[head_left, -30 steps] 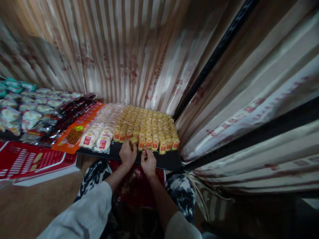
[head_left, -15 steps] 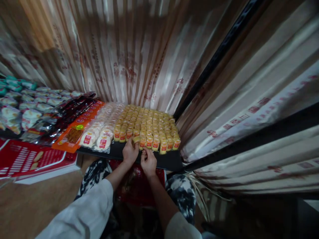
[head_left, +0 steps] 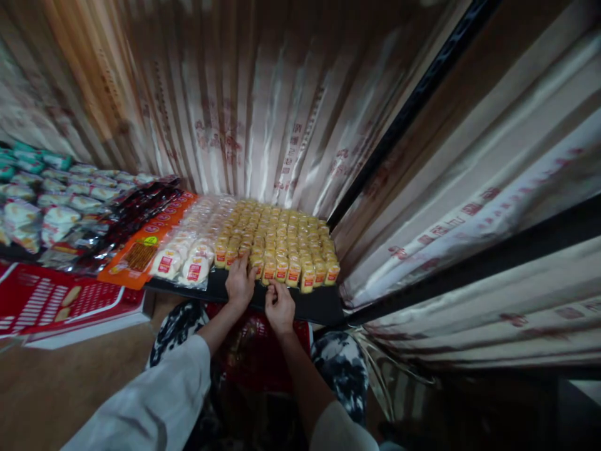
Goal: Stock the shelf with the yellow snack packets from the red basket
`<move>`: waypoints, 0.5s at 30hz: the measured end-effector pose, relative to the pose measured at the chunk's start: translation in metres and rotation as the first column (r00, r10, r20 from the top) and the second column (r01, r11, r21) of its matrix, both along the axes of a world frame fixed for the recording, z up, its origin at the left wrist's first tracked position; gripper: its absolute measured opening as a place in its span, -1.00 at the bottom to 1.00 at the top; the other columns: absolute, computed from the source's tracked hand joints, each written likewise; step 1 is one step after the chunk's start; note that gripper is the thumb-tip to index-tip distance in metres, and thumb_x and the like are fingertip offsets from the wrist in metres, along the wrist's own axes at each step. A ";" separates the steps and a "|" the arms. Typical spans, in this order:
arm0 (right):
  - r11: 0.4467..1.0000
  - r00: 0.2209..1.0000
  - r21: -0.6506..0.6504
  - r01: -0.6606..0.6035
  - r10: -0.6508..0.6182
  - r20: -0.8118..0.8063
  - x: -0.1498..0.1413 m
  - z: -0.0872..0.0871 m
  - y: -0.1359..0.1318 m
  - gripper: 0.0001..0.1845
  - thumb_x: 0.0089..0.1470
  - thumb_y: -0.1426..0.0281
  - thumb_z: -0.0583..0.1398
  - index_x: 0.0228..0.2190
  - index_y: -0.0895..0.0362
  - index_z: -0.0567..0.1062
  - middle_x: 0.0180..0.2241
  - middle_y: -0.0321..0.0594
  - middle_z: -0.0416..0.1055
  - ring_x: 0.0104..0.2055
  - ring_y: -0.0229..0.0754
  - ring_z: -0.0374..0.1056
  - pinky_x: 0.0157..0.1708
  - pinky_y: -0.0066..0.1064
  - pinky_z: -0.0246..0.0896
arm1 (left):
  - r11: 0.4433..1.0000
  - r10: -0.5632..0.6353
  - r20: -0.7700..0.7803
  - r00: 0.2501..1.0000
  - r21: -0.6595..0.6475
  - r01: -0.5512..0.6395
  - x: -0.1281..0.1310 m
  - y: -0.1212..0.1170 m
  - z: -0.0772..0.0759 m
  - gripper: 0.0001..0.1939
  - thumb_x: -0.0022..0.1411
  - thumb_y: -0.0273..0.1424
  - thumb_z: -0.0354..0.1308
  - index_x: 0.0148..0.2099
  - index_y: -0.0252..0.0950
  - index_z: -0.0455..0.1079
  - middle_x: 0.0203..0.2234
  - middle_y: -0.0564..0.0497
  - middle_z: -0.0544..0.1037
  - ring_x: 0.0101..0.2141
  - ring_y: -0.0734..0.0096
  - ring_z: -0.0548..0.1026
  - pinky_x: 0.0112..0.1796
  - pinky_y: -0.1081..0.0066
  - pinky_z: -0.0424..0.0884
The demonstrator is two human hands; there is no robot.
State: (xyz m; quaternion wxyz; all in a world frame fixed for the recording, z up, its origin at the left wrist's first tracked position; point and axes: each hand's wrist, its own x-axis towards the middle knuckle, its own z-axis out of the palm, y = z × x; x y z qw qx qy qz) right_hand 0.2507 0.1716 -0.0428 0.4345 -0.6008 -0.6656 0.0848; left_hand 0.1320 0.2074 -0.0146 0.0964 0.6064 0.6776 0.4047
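Nearest the camera, both forearms are extended forward from light sleeves (head_left: 157, 391), between two knees in patterned trousers (head_left: 340, 369). A red container (head_left: 256, 357) is located below the black shelf (head_left: 314, 305), between the knees. Above the front edge of the shelf, the left hand (head_left: 240, 285) is positioned with fingers extended and thumb set apart, the fingertips placed against the front of the yellow packs (head_left: 286, 241). The right hand (head_left: 280, 308) is positioned just beside it, with fingers curled and the tips of thumb and forefinger brought together at the front edge of the packs; whether anything is pinched cannot be told. The yellow packs are arranged on the shelf in close rows running front to back, with red labels shown on the front ones. To their left, round white packs (head_left: 195, 266) are laid in two rows, followed by an orange bag (head_left: 136, 254), dark glossy bags (head_left: 136, 210), white packs (head_left: 59, 216) and green packs (head_left: 28, 156). A red printed box (head_left: 70, 304) is located below the shelf at left. Behind the shelf, a pleated curtain (head_left: 263, 125) is hung, crossed at right by a black post (head_left: 404, 128).
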 end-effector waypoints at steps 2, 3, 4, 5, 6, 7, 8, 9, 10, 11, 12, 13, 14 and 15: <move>1.000 1.000 0.006 0.003 -0.003 0.001 0.000 0.001 0.000 -0.68 0.09 0.42 -0.04 -0.25 0.19 0.46 -0.43 -0.20 0.39 -0.53 -0.31 0.27 -0.42 -0.49 0.24 | 0.999 0.020 0.044 0.999 0.029 -0.021 0.001 0.002 -0.003 -0.58 0.21 -0.34 0.06 0.11 -0.31 0.19 -0.17 -0.12 0.44 -0.12 0.23 0.42 -0.15 0.31 0.38; 1.000 1.000 0.006 0.005 -0.005 0.000 0.000 0.001 0.000 -0.69 0.09 0.43 -0.04 -0.26 0.19 0.46 -0.43 -0.20 0.39 -0.52 -0.31 0.27 -0.41 -0.49 0.25 | 0.998 0.030 0.068 0.997 0.050 -0.034 0.001 0.002 -0.004 -0.62 0.21 -0.34 0.06 0.07 -0.32 0.21 -0.17 -0.11 0.44 -0.17 0.26 0.44 -0.19 0.33 0.39; 1.000 1.000 0.007 0.006 -0.006 -0.001 0.000 0.001 0.000 -0.68 0.09 0.43 -0.04 -0.26 0.19 0.46 -0.43 -0.20 0.39 -0.51 -0.30 0.28 -0.41 -0.49 0.25 | 0.996 0.038 0.086 0.996 0.072 -0.045 0.002 0.002 -0.006 -0.66 0.21 -0.35 0.06 0.02 -0.32 0.23 -0.19 -0.11 0.43 -0.22 0.30 0.45 -0.23 0.36 0.40; 1.000 1.000 0.006 0.007 -0.007 -0.002 0.000 0.001 -0.001 -0.68 0.08 0.43 -0.04 -0.26 0.19 0.46 -0.43 -0.20 0.39 -0.50 -0.30 0.29 -0.40 -0.49 0.25 | 0.995 0.040 0.095 0.995 0.092 -0.049 0.002 0.002 -0.008 -0.70 0.21 -0.35 0.07 -0.03 -0.33 0.24 -0.21 -0.10 0.42 -0.29 0.34 0.46 -0.26 0.38 0.41; 1.000 1.000 0.006 0.007 -0.007 -0.005 0.000 0.002 -0.001 -0.68 0.08 0.43 -0.04 -0.25 0.19 0.46 -0.43 -0.19 0.39 -0.49 -0.30 0.29 -0.40 -0.49 0.25 | 0.993 0.034 0.095 0.995 0.109 -0.044 0.003 0.001 -0.010 -0.74 0.20 -0.36 0.07 -0.07 -0.33 0.25 -0.25 -0.08 0.41 -0.33 0.37 0.45 -0.29 0.39 0.41; 1.000 1.000 0.005 0.007 -0.007 -0.009 0.000 0.002 -0.001 -0.68 0.08 0.43 -0.04 -0.25 0.19 0.46 -0.43 -0.19 0.39 -0.50 -0.30 0.29 -0.40 -0.49 0.25 | 0.992 0.021 0.088 0.996 0.122 -0.032 0.004 0.000 -0.011 -0.77 0.19 -0.37 0.08 -0.10 -0.33 0.26 -0.27 -0.07 0.40 -0.36 0.39 0.44 -0.30 0.40 0.41; 1.000 1.000 0.006 0.004 -0.004 -0.013 0.000 0.002 -0.002 -0.68 0.07 0.44 -0.04 -0.25 0.19 0.46 -0.43 -0.20 0.39 -0.50 -0.30 0.29 -0.40 -0.49 0.26 | 0.992 0.006 0.072 0.997 0.128 -0.016 0.004 -0.002 -0.012 -0.80 0.19 -0.38 0.08 -0.12 -0.32 0.27 -0.29 -0.06 0.40 -0.36 0.39 0.44 -0.30 0.41 0.41; 1.000 1.000 0.007 0.001 -0.001 -0.017 0.000 0.003 -0.002 -0.68 0.07 0.44 -0.04 -0.25 0.19 0.46 -0.43 -0.20 0.39 -0.51 -0.30 0.28 -0.40 -0.49 0.26 | 0.992 -0.013 0.053 0.999 0.130 0.006 0.005 -0.003 -0.012 -0.81 0.20 -0.38 0.07 -0.13 -0.31 0.28 -0.28 -0.06 0.39 -0.33 0.38 0.44 -0.28 0.41 0.41; 1.000 1.000 0.010 -0.001 0.001 -0.020 0.000 0.003 -0.002 -0.68 0.07 0.44 -0.04 -0.25 0.18 0.46 -0.43 -0.20 0.39 -0.51 -0.30 0.28 -0.41 -0.49 0.26 | 0.991 -0.034 0.033 0.999 0.127 0.030 0.005 -0.005 -0.013 -0.81 0.21 -0.39 0.05 -0.12 -0.30 0.29 -0.26 -0.07 0.39 -0.28 0.36 0.44 -0.25 0.41 0.40; 1.000 1.000 0.012 -0.003 0.003 -0.021 0.000 0.003 -0.002 -0.68 0.06 0.45 -0.04 -0.25 0.18 0.46 -0.42 -0.20 0.40 -0.51 -0.31 0.28 -0.41 -0.50 0.26 | 0.991 -0.054 0.018 0.998 0.121 0.052 0.005 -0.006 -0.013 -0.80 0.23 -0.39 0.03 -0.09 -0.29 0.30 -0.24 -0.08 0.39 -0.23 0.35 0.44 -0.22 0.40 0.40; 1.000 1.000 0.014 -0.004 0.004 -0.020 0.000 0.003 -0.002 -0.68 0.06 0.45 -0.04 -0.24 0.18 0.46 -0.41 -0.19 0.40 -0.50 -0.30 0.29 -0.41 -0.50 0.26 | 0.991 -0.071 0.009 0.997 0.111 0.069 0.005 -0.007 -0.015 -0.78 0.24 -0.39 0.01 -0.07 -0.28 0.30 -0.21 -0.09 0.39 -0.20 0.33 0.44 -0.20 0.40 0.39; 1.000 1.000 0.014 -0.004 0.004 -0.016 0.000 0.003 -0.002 -0.68 0.06 0.45 -0.04 -0.24 0.18 0.46 -0.41 -0.18 0.40 -0.50 -0.30 0.29 -0.41 -0.50 0.26 | 0.992 -0.084 0.006 0.996 0.096 0.083 0.005 -0.007 -0.016 -0.77 0.25 -0.39 -0.01 -0.04 -0.27 0.31 -0.19 -0.09 0.39 -0.17 0.33 0.44 -0.18 0.40 0.39; 1.000 1.000 0.012 -0.002 0.002 -0.010 0.000 0.003 -0.002 -0.68 0.06 0.45 -0.04 -0.24 0.18 0.46 -0.40 -0.18 0.41 -0.50 -0.30 0.29 -0.41 -0.49 0.26 | 0.993 -0.094 0.009 0.996 0.079 0.093 0.005 -0.008 -0.018 -0.75 0.26 -0.39 -0.03 -0.02 -0.26 0.31 -0.18 -0.09 0.40 -0.16 0.32 0.43 -0.16 0.40 0.38; 1.000 1.000 0.011 0.001 -0.001 -0.005 0.000 0.002 -0.002 -0.68 0.06 0.45 -0.04 -0.24 0.18 0.46 -0.40 -0.18 0.41 -0.50 -0.30 0.29 -0.42 -0.49 0.26 | 0.993 -0.101 0.018 0.995 0.063 0.099 0.006 -0.008 -0.019 -0.74 0.27 -0.39 -0.04 -0.01 -0.26 0.31 -0.17 -0.09 0.40 -0.15 0.32 0.43 -0.16 0.40 0.38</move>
